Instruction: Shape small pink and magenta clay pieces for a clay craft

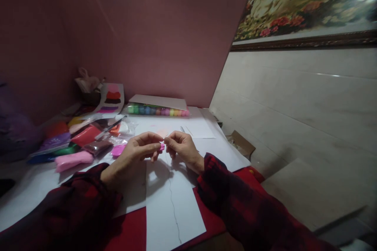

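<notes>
My left hand (pixel 141 148) is closed, its thumb and fingers pinching a small piece of bright pink modelling clay (pixel 161 147). Close against it, my right hand (pixel 182 148) also pinches at the fingertips; whatever lies between them is too small to make out. Both hands hover over a narrow white sheet of paper (pixel 161 211). A thin wavy dark line (pixel 173 204) runs down this sheet from below the hands; I cannot tell whether it is drawn or a thread. Beside my left wrist lies a larger lump of bright pink clay (pixel 118 150).
Several bags of coloured clay (pixel 86 136) crowd the left side. Behind the hands, a clear pack of multicoloured pots (pixel 159 110) sits under a white board. A colour-swatch sheet (pixel 111 100) leans at the back left. A cardboard box (pixel 240 144) stands beyond the table's right edge.
</notes>
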### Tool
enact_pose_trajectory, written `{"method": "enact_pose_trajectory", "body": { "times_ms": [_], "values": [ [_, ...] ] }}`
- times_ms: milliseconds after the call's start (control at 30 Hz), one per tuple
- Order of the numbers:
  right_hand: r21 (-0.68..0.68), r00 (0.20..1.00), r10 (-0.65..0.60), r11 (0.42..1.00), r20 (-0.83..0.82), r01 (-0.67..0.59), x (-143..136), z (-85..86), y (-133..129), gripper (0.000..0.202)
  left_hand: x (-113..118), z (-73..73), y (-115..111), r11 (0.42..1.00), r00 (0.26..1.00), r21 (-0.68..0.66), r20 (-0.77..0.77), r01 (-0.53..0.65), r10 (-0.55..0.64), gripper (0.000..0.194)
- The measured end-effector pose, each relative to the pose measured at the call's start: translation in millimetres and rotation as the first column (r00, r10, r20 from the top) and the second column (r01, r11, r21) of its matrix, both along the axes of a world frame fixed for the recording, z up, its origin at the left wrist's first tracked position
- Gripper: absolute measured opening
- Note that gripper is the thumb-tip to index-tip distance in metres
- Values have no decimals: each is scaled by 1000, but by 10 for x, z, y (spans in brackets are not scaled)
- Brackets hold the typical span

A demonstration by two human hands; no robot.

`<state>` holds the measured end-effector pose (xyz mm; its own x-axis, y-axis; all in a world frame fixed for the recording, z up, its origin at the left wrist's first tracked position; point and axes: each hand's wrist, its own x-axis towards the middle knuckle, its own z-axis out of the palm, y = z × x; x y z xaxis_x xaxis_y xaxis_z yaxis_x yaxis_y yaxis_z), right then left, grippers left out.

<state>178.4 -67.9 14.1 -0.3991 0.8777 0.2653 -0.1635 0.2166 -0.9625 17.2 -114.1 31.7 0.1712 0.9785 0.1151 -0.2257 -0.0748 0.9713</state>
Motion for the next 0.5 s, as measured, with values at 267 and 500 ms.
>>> {"method": "enact_pose_trajectory", "body": {
  "times_ms": [267,500],
  "values": [
    [-3,1000,12,1000,-16,-12,6,3,3,39,8,9,-12,996,998,-76,49,35,-32,22],
    [-53,997,63,997,-41,-65,10,5,-23,38,0,14,-61,967,968,-169,196,189,-155,16]
  ]
}}
